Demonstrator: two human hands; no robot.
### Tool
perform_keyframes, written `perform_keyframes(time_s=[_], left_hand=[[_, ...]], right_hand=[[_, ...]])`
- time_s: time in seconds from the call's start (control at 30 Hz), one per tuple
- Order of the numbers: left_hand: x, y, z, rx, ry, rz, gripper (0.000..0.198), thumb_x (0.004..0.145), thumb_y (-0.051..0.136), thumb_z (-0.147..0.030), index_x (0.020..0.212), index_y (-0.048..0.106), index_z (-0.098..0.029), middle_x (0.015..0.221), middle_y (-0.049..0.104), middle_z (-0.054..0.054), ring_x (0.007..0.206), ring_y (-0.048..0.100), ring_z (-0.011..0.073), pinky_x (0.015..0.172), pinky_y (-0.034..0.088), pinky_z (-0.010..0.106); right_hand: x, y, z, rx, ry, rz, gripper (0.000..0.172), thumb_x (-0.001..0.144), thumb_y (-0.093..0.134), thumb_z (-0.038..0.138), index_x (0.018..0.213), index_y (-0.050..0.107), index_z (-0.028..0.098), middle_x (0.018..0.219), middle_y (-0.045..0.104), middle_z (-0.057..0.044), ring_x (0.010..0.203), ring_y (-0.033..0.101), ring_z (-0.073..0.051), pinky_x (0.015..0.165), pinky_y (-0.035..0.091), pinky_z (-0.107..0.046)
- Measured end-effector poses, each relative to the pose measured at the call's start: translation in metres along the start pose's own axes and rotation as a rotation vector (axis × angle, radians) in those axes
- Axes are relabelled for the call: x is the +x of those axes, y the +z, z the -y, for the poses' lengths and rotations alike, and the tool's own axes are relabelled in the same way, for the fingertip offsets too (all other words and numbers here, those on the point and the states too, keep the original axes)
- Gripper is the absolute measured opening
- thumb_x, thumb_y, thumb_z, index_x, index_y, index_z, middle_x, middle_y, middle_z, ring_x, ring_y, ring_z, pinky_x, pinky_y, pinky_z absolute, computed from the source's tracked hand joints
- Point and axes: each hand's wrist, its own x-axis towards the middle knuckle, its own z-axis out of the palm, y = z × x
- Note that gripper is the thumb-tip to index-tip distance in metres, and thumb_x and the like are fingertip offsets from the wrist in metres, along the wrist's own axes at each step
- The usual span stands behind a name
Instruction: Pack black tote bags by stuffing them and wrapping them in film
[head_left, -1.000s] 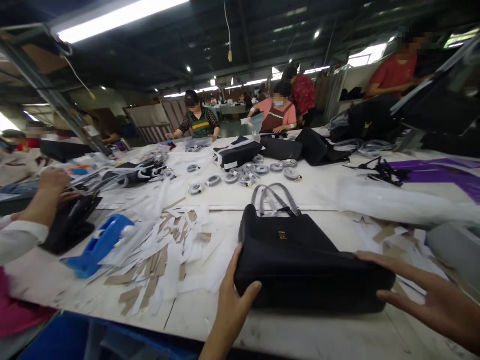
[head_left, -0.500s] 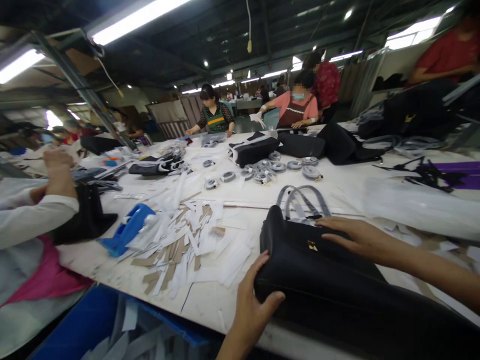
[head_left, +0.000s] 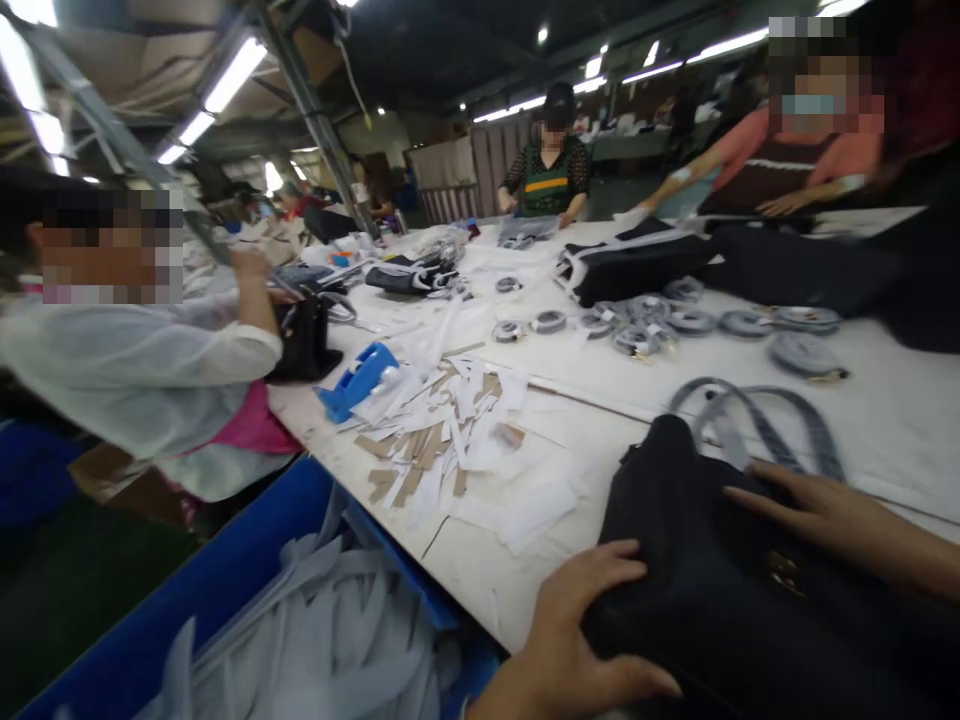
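A black handbag (head_left: 705,580) with a gold clasp lies on its side at the table's near right edge. Its two looped handles (head_left: 765,420), wrapped in clear film, stand up toward the far side. My left hand (head_left: 577,630) grips the near left end of the bag, thumb and fingers around the corner. Across the bag's upper part, close to the handles, my right hand (head_left: 832,515) lies flat with its fingers stretched out. The bag's right part runs out of view.
Paper and card strips (head_left: 442,430) lie left of the bag beside a blue tape dispenser (head_left: 360,380). Several coiled, wrapped straps (head_left: 645,325) lie farther back. A blue bin (head_left: 247,580) holds white scraps. One co-worker (head_left: 142,370) works at left; others sit across the table.
My view has swung left, so the bag, both hands and the table items appear farther right. More of the left co-worker and the blue bin shows. Both hands stay on the bag.
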Motion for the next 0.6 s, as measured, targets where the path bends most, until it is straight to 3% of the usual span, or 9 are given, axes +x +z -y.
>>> perform_keyframes(time_s=[0.07,0.13,0.23,0.37,0.47,0.53,0.6], left_hand=[[-0.004,-0.003,0.01,0.075,0.059,0.006,0.07,0.074,0.075,-0.057,0.135,0.053,-0.029,0.139,0.057,0.011,0.127,0.055,0.0307,0.108,0.045,0.045],[-0.006,-0.006,0.025,0.124,0.141,0.028,0.072,0.076,0.071,-0.06,0.138,0.05,-0.03,0.139,0.057,0.012,0.125,0.057,0.0311,0.104,0.049,0.045],[-0.006,-0.008,0.043,0.174,0.199,0.083,0.07,0.078,0.068,-0.062,0.137,0.051,-0.029,0.134,0.062,0.012,0.121,0.061,0.0312,0.1,0.053,0.044],[0.0,-0.009,0.048,0.229,0.085,0.151,0.054,0.078,0.067,-0.063,0.121,0.063,-0.03,0.111,0.073,0.008,0.115,0.063,0.0326,0.104,0.048,0.05],[0.02,-0.016,0.033,0.194,-0.001,0.336,0.054,0.076,0.065,-0.069,0.109,0.069,-0.025,0.094,0.071,0.008,0.095,0.067,0.0293,0.093,0.054,0.044],[0.04,-0.025,0.018,0.077,-0.024,0.512,0.068,0.074,0.062,-0.076,0.117,0.066,-0.023,0.088,0.069,0.008,0.082,0.067,0.0252,0.08,0.056,0.037],[0.064,-0.034,0.003,-0.083,-0.096,0.679,0.074,0.082,0.048,-0.077,0.13,0.059,-0.021,0.089,0.069,0.009,0.08,0.067,0.0231,0.076,0.055,0.034]], right_hand=[[-0.001,-0.023,0.023,0.044,0.157,0.123,0.043,0.086,0.055,0.061,0.105,0.068,0.024,0.099,0.075,-0.011,0.087,0.071,-0.032,0.069,0.057,-0.038],[0.0,-0.044,0.044,0.054,0.236,0.095,0.045,0.084,0.054,0.064,0.098,0.066,0.023,0.093,0.074,-0.009,0.083,0.069,-0.03,0.07,0.053,-0.038],[0.0,-0.069,0.061,0.188,0.375,-0.094,0.044,0.084,0.054,0.066,0.087,0.062,0.023,0.079,0.068,-0.003,0.073,0.063,-0.023,0.065,0.046,-0.031],[0.0,-0.08,0.053,0.496,0.546,-0.309,0.048,0.083,0.055,0.068,0.073,0.058,0.021,0.061,0.054,0.003,0.058,0.05,-0.015,0.054,0.037,-0.026],[0.002,-0.075,0.039,0.458,0.541,-0.323,0.051,0.084,0.053,0.067,0.063,0.053,0.02,0.057,0.046,0.004,0.057,0.044,-0.013,0.054,0.032,-0.025],[0.004,-0.071,0.033,0.419,0.511,-0.276,0.051,0.086,0.051,0.064,0.062,0.052,0.02,0.056,0.044,0.004,0.056,0.043,-0.012,0.055,0.031,-0.026],[0.005,-0.07,0.032,0.381,0.478,-0.246,0.049,0.087,0.05,0.062,0.063,0.054,0.02,0.056,0.045,0.005,0.057,0.043,-0.012,0.056,0.03,-0.026]])
